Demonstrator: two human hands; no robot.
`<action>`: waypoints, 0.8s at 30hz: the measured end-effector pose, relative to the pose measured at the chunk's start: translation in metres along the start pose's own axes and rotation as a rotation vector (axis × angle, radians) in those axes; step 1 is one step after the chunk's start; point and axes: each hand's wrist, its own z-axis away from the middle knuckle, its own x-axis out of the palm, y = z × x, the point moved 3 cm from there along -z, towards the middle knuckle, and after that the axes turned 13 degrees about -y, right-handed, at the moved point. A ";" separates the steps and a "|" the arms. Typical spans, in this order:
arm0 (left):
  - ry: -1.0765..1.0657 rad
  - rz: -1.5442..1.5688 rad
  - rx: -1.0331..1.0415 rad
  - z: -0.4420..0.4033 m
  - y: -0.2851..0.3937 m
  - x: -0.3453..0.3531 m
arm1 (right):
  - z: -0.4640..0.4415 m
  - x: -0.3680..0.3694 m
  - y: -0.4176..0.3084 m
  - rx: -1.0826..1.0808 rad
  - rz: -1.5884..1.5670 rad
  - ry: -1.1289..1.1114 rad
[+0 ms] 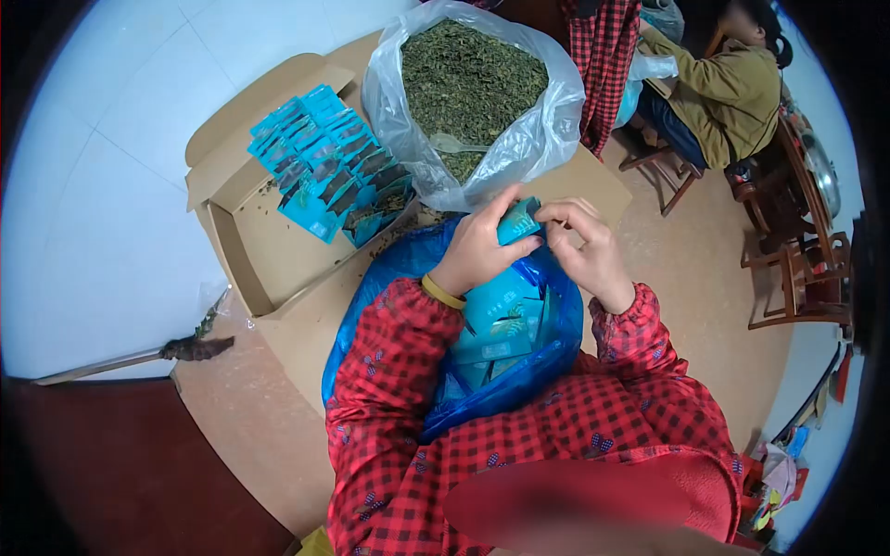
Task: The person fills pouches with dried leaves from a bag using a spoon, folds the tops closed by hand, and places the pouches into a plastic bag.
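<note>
My left hand (pixel 477 243) holds a small teal packet (pixel 519 222) between thumb and fingers. The fingertips of my right hand (pixel 582 243) pinch the packet's right edge. Below both hands, a blue plastic bag (pixel 375 306) in my lap holds several flat teal packets (pixel 501 320). Beyond my hands stands a clear plastic bag (pixel 554 120) of dried green leaves (pixel 468 79), with a pale spoon (pixel 454 144) lying on them. Rows of teal packets (pixel 320 162), some open at the top with dark contents, stand in an open cardboard box (pixel 246 264) to the left.
Another person (pixel 728 88) sits on a wooden stool (pixel 672 185) at the upper right. Wooden chairs (pixel 802 278) and a table edge (pixel 805 176) are at the right. A broom (pixel 195 348) lies at the left by a dark red mat (pixel 120 445). Flat cardboard (pixel 593 185) lies under the clear bag.
</note>
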 end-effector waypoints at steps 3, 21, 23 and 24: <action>0.088 -0.034 0.018 0.001 -0.010 0.005 | -0.004 0.016 -0.003 0.153 -0.138 -0.036; 0.186 -0.002 0.010 0.013 -0.044 -0.007 | -0.038 0.040 0.017 0.116 0.023 -0.212; 0.235 -0.012 0.045 0.014 -0.051 -0.005 | -0.056 0.031 0.017 0.187 0.041 -0.503; 0.280 -0.027 0.081 0.014 -0.053 -0.005 | -0.064 0.029 0.022 0.222 0.049 -0.646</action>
